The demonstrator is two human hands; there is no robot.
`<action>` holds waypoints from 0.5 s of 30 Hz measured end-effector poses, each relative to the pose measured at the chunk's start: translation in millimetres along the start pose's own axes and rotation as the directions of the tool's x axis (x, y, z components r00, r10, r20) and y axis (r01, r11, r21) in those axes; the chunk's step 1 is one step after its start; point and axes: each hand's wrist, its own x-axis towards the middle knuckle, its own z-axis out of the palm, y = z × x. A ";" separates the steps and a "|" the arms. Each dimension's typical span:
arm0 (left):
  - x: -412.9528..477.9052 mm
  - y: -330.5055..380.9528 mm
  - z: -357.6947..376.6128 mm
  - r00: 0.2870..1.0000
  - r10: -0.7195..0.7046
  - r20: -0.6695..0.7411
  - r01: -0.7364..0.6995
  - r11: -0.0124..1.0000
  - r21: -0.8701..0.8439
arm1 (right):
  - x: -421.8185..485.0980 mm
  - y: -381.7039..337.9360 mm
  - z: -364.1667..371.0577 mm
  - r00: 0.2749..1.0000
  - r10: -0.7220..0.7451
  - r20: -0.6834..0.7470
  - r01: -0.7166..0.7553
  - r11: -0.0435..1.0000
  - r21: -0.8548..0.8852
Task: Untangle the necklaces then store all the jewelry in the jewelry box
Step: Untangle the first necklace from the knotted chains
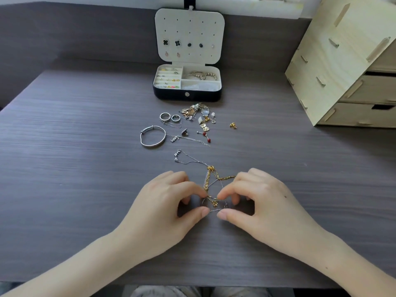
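Note:
A gold chain necklace (211, 176) and a thin silver chain necklace (188, 159) lie tangled together on the dark wood-grain table, near its front. My left hand (167, 200) and my right hand (255, 200) both pinch the tangle from either side, fingertips almost touching around a small gold pendant. Behind the tangle lies loose jewelry: a silver bangle (152, 137), two silver rings (169, 117), red-tipped earrings (206, 135), a heap of gold and silver pieces (198, 113) and a gold stud (233, 125). The black jewelry box (187, 95) stands open at the back, earrings pinned in its lid.
A pale plywood drawer unit (347, 67) stands at the back right of the table (75, 146). A dark wall panel runs behind the box. The table's front edge is just below my forearms.

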 end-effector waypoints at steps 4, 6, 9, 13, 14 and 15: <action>-7.6 -7.2 -7.2 0.997 0.054 0.056 -0.054 0.998 0.011 | 3.4 -7.4 7.7 0.998 -0.058 -0.013 0.057 0.996 -0.070; -9.5 -9.2 -8.3 0.994 0.088 0.070 -0.091 0.995 0.037 | 3.1 -8.0 9.2 0.996 -0.078 -0.030 0.074 0.991 -0.108; -11.9 -12.0 -7.7 0.989 0.136 0.062 -0.140 0.988 0.063 | 0.9 -4.7 10.2 0.996 -0.077 -0.048 0.072 0.993 -0.092; -9.3 -9.2 -5.3 0.983 0.180 0.040 -0.182 0.982 0.051 | -3.4 0.4 6.8 0.998 0.011 -0.065 -0.015 0.997 -0.069; -6.9 -7.9 -4.6 0.981 0.191 0.044 -0.194 0.980 0.049 | -4.2 1.4 5.6 0.998 0.022 -0.059 -0.026 0.997 -0.069; -4.3 -6.6 -3.9 0.977 0.204 0.054 -0.207 0.977 0.049 | -5.0 2.2 4.6 0.999 0.021 -0.049 -0.025 0.997 -0.072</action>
